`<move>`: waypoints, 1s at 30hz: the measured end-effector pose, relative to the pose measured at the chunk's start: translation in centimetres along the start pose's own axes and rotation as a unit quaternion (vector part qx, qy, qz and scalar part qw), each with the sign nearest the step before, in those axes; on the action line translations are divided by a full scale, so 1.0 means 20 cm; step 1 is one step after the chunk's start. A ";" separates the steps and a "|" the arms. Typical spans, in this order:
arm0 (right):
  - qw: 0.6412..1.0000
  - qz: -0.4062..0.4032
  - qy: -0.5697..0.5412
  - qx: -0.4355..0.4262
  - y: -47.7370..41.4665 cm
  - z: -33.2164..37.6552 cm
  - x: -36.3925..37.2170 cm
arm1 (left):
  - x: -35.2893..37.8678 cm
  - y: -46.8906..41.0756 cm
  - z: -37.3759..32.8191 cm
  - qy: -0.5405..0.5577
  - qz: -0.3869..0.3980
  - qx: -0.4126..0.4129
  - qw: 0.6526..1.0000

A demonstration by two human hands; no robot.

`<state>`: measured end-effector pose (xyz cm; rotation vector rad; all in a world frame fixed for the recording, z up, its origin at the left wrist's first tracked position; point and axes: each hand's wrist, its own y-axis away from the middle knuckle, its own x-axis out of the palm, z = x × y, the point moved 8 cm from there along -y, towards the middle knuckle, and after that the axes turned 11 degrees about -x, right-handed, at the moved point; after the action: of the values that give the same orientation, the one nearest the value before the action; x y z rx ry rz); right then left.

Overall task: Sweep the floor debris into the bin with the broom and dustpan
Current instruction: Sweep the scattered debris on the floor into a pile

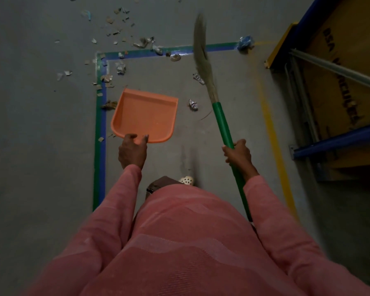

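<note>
My left hand (132, 151) grips the near edge of an orange dustpan (144, 116), whose inside holds nothing. My right hand (237, 152) is closed around the green handle of a broom (222, 124). The broom's grey grass bristles (201, 48) point away from me, blurred, over the blue and green floor tape. Paper and wrapper debris (120, 35) is scattered on the grey floor beyond the dustpan and along the tape corner. Two crumpled wrappers (193, 104) lie between dustpan and broom. No bin is in view.
A blue and green tape line (100, 124) marks a rectangle on the floor, with a yellow line (271, 129) on the right. A blue and yellow metal rack with brown boards (340, 82) stands at the right. A crumpled blue wrapper (245, 43) lies by the rack's foot.
</note>
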<state>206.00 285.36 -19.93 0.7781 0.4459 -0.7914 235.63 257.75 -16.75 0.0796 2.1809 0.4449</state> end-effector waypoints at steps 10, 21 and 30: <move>0.997 -0.036 0.061 0.017 0.14 -0.18 -0.01 | 0.00 0.13 0.27 0.025 -0.010 -0.068 0.997; 0.989 0.084 0.084 -0.086 0.03 -0.09 0.23 | -0.03 0.10 0.56 0.062 -0.047 -0.153 0.985; 0.950 0.146 0.180 -0.210 -0.15 0.40 0.47 | -0.11 0.01 0.79 0.118 -0.095 -0.237 0.960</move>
<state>210.23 273.52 -21.97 0.5678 0.7778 -0.2561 249.40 261.91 -23.55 -0.4638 2.2234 0.8874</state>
